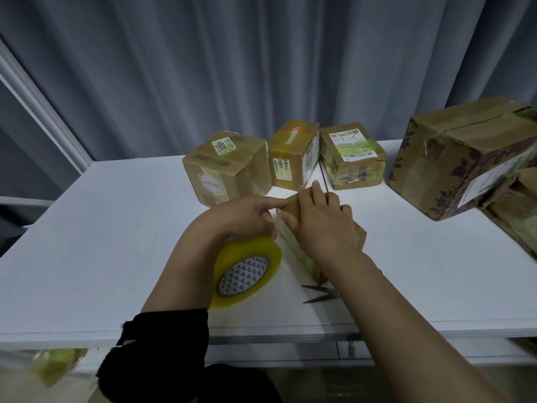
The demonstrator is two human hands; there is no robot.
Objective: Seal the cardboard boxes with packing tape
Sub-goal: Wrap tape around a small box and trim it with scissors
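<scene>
The small box (300, 254) we are sealing sits at the middle of the white tabletop (116, 228), under both hands. Its long axis runs from far to near, leaning a little rightward at the near end. That line decides the next pull: we judge the tape has to travel along it, toward us.

Our left hand (241, 216) is curled round the top of the tape roll (247, 274), with the index finger stretched right to touch the far top edge of the box. The roll hangs just left of the box, tilted so that its core faces us. Our right hand (322, 225) lies over the box top, fingers fairly straight and pressing down, thumb against the left side. The right hand is the nearer to the seam, and the left one feeds.

We cannot tell where the free end of the tape lies, because the hands cover it.

The roll is a thick ring of glossy, yellow-tinted clear film on a core printed with small triangles. The box is plain brown cardboard, and its left face shows a slick yellowish sheen. Steel scissors (319, 293) lie open on the tabletop just near the box, partly under the right forearm.
</scene>
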